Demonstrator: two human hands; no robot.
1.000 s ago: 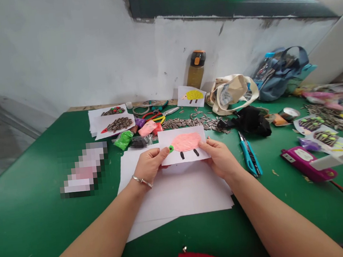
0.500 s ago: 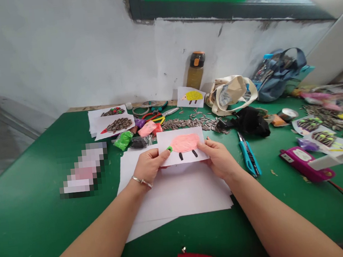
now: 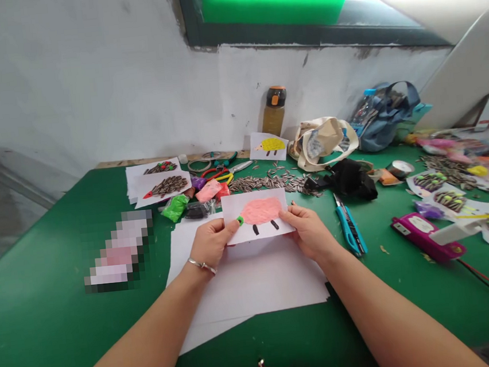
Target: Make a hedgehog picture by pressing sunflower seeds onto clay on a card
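Note:
A white card [image 3: 260, 209] with a pink clay body, a green snout and two black legs is held up between both hands. My left hand [image 3: 215, 238] pinches its left edge beside the green part, thumb in front. At the right edge, my right hand [image 3: 307, 226] grips the card with the thumb on its front and the fingers mostly behind. Below the card lie large white sheets [image 3: 249, 281] on the green table [image 3: 41, 318]. Beyond it are striped seeds [image 3: 266, 182] and packets of coloured clay, including a green one [image 3: 175, 208].
A blue cutter [image 3: 351, 228] and a magenta glue gun [image 3: 427, 237] lie to the right. Seed-covered cards [image 3: 162, 187] are at the back left, near pliers and scissors [image 3: 236, 168]. A bottle [image 3: 274, 111], yellow-hedgehog card [image 3: 267, 146] and bags [image 3: 325, 144] stand by the wall.
The camera view has tilted up and shifted slightly, so the table items appear lower and a little further left. Both hands keep hold of the card.

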